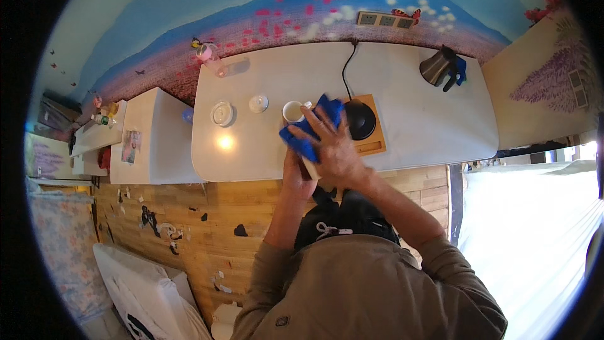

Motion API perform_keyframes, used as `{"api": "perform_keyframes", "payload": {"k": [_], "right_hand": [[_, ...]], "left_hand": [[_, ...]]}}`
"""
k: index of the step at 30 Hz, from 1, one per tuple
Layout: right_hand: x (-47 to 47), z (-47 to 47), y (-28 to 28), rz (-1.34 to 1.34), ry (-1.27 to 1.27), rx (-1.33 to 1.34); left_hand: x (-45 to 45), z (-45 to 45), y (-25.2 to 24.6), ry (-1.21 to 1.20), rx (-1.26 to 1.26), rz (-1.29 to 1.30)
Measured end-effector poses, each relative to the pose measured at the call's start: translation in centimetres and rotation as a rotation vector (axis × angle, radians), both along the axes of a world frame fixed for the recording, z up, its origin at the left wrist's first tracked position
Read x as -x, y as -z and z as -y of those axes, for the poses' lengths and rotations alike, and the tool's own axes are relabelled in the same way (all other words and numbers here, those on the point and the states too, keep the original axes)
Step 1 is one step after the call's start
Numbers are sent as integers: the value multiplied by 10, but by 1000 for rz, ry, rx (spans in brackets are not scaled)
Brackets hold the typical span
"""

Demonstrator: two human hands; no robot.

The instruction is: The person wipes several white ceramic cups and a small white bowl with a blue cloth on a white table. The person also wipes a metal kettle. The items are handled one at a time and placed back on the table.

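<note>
My right hand is spread over a blue cloth and presses it on a pale object, mostly covered, at the table's front edge. My left hand holds that pale object from below. Just beyond the cloth stands a white mug on the white table. To the right of my hands, a round black kettle base sits on a wooden tray. On the left lie a small white lid and a round white dish or lid.
A steel kettle stands at the back right beside another blue cloth. A pink bottle is at the back left. A black cord runs from the base to the wall. A white cabinet adjoins the table's left side.
</note>
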State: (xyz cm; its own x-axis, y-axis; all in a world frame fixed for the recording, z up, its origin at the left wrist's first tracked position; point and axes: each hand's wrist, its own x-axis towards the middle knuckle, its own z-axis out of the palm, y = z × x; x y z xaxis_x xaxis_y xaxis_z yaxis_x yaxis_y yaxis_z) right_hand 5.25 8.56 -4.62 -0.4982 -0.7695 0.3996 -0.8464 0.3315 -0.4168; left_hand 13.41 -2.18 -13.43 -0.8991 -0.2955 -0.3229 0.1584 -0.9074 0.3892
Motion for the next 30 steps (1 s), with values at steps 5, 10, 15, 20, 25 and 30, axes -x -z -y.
{"api": "perform_keyframes", "payload": {"k": [5, 10, 15, 20, 25, 30], "right_hand": [[-36, -18, 1, 159, -163, -17], [-38, -20, 1, 68, -125, 0], [-1, 19, 0, 35, -106, 90], [-13, 10, -10, 111, -110, 114], [-45, -24, 1, 205, -193, 104], [-41, -17, -3, 134, -183, 56]], "left_hand": [[1, 31, 9, 45, 88, -161], [12, 38, -15, 103, 162, -121], [8, 12, -17, -121, 373, 58], [7, 13, -33, -117, 318, 56], [10, 33, -53, 42, 223, -54], [11, 37, -48, 62, 210, -83]]}}
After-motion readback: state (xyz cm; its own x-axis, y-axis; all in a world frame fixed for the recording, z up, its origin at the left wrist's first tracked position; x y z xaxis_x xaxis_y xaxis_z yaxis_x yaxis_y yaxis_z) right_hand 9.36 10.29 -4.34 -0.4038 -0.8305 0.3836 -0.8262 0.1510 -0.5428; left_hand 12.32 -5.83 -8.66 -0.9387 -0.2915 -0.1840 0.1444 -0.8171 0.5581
